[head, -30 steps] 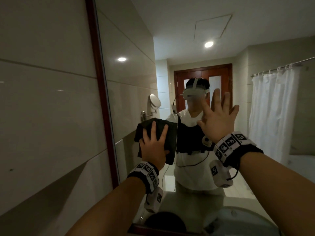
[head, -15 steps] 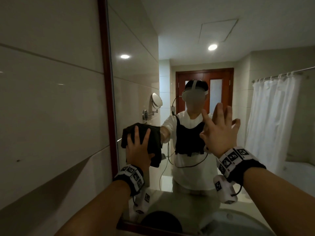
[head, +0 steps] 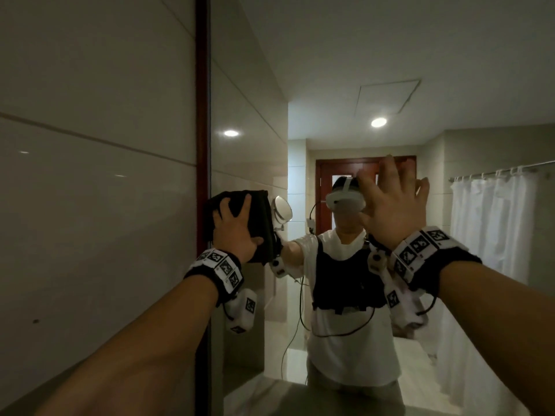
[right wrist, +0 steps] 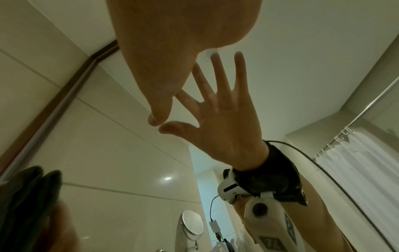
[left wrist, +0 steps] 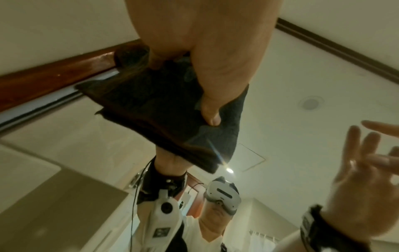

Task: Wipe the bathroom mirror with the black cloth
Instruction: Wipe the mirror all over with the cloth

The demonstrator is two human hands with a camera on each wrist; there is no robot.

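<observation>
left hand (head: 237, 232) flat, pressing cloth (head: 258, 223) on mirror (head: 330, 85) at its left frame (head: 201, 115) | glass lies rightward | right hand (head: 390, 205) spread, holds nothing

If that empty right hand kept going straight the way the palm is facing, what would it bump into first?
The mirror glass. The right hand is open, palm toward it; in the right wrist view its thumb tip nearly meets its reflection, so little or no gap remains.

Black wristbands (head: 444, 259) w/ white marker tags; white cams; bare forearms.
</observation>
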